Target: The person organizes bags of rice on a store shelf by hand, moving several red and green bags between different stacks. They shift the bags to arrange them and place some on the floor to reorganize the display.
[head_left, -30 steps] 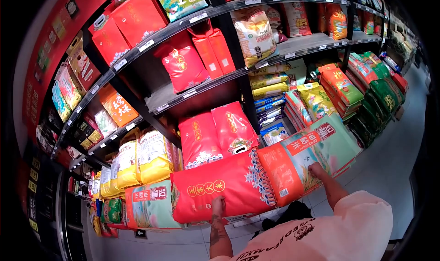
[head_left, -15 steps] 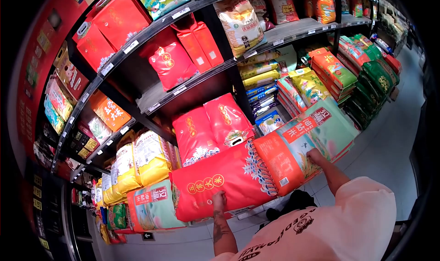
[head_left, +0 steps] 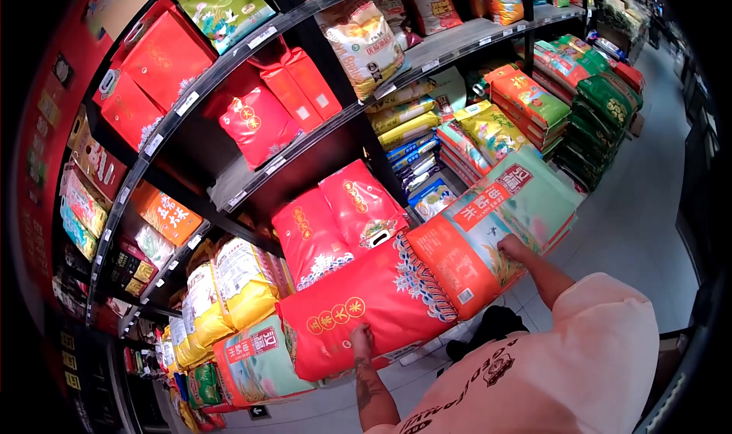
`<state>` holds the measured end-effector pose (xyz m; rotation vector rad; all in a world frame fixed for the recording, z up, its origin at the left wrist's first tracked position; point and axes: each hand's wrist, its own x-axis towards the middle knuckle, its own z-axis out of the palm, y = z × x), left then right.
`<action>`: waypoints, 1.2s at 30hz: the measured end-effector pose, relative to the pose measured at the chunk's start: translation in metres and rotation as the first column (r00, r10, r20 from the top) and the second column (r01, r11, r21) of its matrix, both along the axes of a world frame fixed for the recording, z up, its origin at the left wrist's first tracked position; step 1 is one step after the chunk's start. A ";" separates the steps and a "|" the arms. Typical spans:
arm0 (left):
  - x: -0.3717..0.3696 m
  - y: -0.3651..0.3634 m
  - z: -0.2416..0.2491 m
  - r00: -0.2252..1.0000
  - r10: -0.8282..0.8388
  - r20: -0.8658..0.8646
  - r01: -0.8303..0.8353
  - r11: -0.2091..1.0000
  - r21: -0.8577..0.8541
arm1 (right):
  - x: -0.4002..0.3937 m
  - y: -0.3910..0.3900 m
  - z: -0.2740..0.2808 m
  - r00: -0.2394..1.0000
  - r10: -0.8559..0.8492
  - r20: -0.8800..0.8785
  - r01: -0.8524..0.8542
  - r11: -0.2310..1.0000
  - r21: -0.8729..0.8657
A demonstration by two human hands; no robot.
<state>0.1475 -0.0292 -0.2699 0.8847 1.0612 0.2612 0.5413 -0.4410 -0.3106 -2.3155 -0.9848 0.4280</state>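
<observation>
A large red bag with gold characters (head_left: 389, 297) lies flat on a stack in front of me. My left hand (head_left: 361, 341) is closed, resting at its near edge; whether it grips the bag is hard to tell. On the right, a green and orange bag (head_left: 488, 228) lies beside the red one. My right hand (head_left: 512, 246), also closed, rests on its near part, and what its fingers hold, if anything, is hidden. Two upright red bags (head_left: 358, 205) stand behind the large red bag.
Curved black shelves (head_left: 278, 156) with red, white and orange bags rise ahead. Yellow and white bags (head_left: 242, 281) stand at the left. Green bags (head_left: 610, 102) are piled at the far right, beside a tiled aisle (head_left: 656, 175).
The camera view has shifted, so the shelves appear further left. Both hands remain at about the same places on the bags, with their fingers closed as before.
</observation>
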 end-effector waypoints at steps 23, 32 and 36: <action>-0.001 0.000 -0.009 1.000 0.001 -0.023 -0.001 1.000 -0.004 | 0.005 -0.001 -0.017 0.966 0.122 0.227 -0.114 0.992 -0.045; -0.003 -0.001 -0.005 0.999 0.030 -0.022 -0.030 1.000 -0.008 | 0.003 0.000 -0.020 0.960 0.122 0.254 -0.111 0.992 -0.054; 0.000 0.005 -0.009 0.999 0.033 0.028 -0.032 0.999 -0.008 | 0.011 0.005 -0.032 0.966 0.096 0.238 -0.085 0.995 -0.055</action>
